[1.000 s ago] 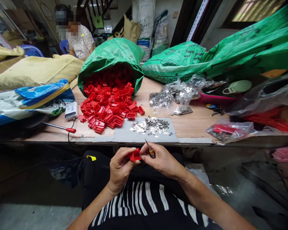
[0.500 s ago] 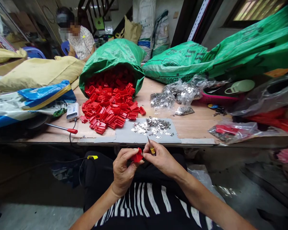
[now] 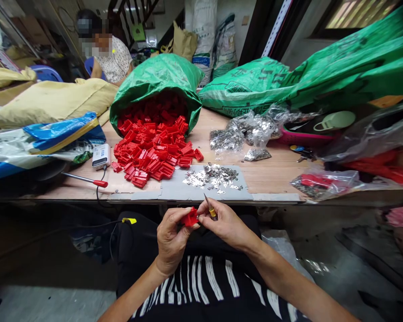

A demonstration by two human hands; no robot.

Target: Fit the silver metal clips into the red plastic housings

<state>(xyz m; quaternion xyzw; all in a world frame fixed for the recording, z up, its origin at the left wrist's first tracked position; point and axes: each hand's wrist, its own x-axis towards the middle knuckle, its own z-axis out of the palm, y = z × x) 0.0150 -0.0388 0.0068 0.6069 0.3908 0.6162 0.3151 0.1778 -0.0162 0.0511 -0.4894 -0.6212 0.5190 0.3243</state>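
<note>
My left hand (image 3: 170, 235) is closed on a small red plastic part (image 3: 190, 218), held over my lap just below the table edge. My right hand (image 3: 225, 223) is closed on a thin yellow-handled pointed tool (image 3: 210, 208), its fingertips touching the red part. A pile of the same red parts (image 3: 152, 152) spills from an open green bag (image 3: 156, 76) on the wooden table (image 3: 275, 172). Small shiny metal pieces (image 3: 212, 175) lie scattered on a grey mat (image 3: 174, 188) right in front of me.
Clear bags of metal pieces (image 3: 245, 132) lie right of the pile. A red-handled tool (image 3: 85, 179) and a white device (image 3: 100, 155) sit at the left. Green sacks (image 3: 322, 76), yellow and blue bags crowd the table. Another person (image 3: 110, 56) sits at the far side.
Both hands stay together over my lap, shifting slightly as the red part is turned between the fingers. The tool tip stays pointing up.
</note>
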